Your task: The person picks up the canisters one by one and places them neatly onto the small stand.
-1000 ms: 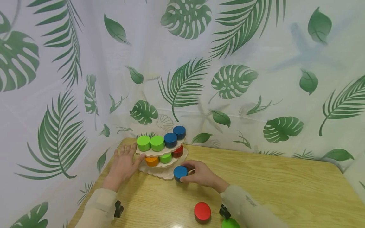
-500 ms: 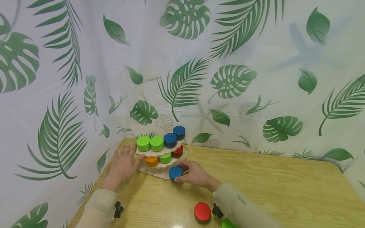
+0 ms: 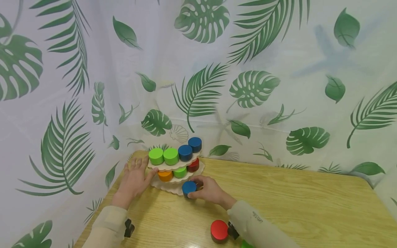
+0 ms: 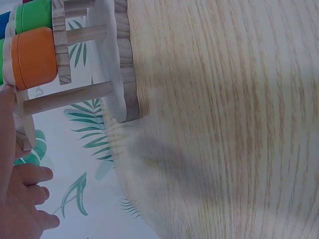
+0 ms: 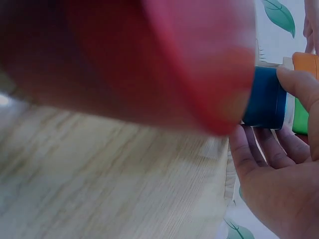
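A tiered wooden stand [image 3: 167,187] with scalloped edges stands on the table. My left hand [image 3: 134,177] holds the left end of its top tier between thumb and index finger, the other fingers spread behind. My right hand [image 3: 211,191] pinches a blue round block [image 3: 189,188] at the front right of the bottom tier, overlapping its edge in the head view. Green blocks [image 3: 163,156] and dark blue blocks [image 3: 185,153] line the top tier. On the middle tier sit an orange block [image 4: 37,59], a green block [image 3: 180,172] and a dark red block [image 3: 193,164].
A red block [image 3: 219,230] lies on the table [image 3: 294,203] beside the right wrist, large and blurred in the right wrist view. Part of a green block [image 3: 246,244] shows under the right sleeve. A leaf-print curtain [image 3: 263,51] hangs behind and to the left.
My right hand has moved left with the blue block, bringing it further over the front of the bottom tier. The left hand has stayed in place.
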A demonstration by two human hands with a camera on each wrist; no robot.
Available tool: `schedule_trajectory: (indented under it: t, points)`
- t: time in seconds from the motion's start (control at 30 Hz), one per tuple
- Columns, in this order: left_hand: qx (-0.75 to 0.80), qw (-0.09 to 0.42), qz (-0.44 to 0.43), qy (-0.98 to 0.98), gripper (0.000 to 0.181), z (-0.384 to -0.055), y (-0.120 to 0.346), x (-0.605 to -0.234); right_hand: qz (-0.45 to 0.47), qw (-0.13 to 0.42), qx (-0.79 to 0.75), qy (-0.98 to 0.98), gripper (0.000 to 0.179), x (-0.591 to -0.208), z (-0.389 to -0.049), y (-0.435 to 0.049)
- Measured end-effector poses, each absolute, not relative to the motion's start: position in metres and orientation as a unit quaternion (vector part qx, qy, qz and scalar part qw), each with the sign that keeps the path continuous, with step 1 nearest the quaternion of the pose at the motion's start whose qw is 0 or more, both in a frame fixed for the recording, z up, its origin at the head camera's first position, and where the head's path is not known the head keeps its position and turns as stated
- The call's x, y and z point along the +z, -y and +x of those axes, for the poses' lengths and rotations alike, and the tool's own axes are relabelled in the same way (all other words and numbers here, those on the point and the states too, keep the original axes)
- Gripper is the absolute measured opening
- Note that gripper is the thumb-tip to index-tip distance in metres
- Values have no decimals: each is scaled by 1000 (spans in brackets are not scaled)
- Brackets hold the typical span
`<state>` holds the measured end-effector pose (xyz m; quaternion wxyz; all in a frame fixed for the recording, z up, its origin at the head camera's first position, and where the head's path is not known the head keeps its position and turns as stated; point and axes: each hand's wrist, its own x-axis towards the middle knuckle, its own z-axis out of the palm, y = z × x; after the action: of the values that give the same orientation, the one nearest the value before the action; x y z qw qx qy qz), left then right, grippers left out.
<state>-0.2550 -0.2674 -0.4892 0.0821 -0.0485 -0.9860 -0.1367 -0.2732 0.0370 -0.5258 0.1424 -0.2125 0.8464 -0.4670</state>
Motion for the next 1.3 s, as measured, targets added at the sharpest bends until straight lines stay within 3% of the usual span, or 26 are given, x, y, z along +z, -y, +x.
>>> schedule_trajectory:
  t: [0.37,0.87,1.3]
  points:
    - [-136,81,-51,986,80,-257,268,-489,-180,147,-480,-846,59,-523,-272,-33]
    - [-130,86,-50,986,79,-256,266,-489,-206,112,-488,-841,39,-523,-272,-25]
    - [-138,88,-49,985,81,-257,269,-493,-209,108,-439,-867,37,-523,-273,-13]
